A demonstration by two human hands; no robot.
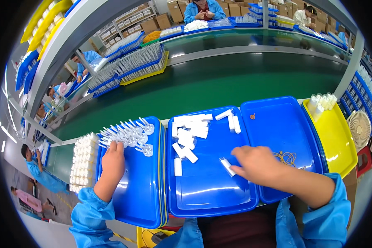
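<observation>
My left hand (113,162) reaches over the left blue tray (140,198), its fingers bent together at the near-left edge of a cluster of clear plastic pieces with thin stems (130,133). What its fingertips grip is hidden. My right hand (256,165) hovers over the middle blue tray (211,202), slightly blurred, thumb and fingers apart. Just left of its thumb lies a small white tube with a clear end (227,167); whether they touch I cannot tell. Farther up that tray sits a loose pile of white tubes (187,138), with several more (234,124) at its far right corner.
Left of the trays stand packed rows of white bottles (85,161). The right blue tray (273,124) holds yellowish rubber bands (286,158). A yellow tray (337,144) carries clear-capped tubes (321,103), beside a fan (359,127). Beyond runs a green conveyor belt (235,78); co-workers sit past it.
</observation>
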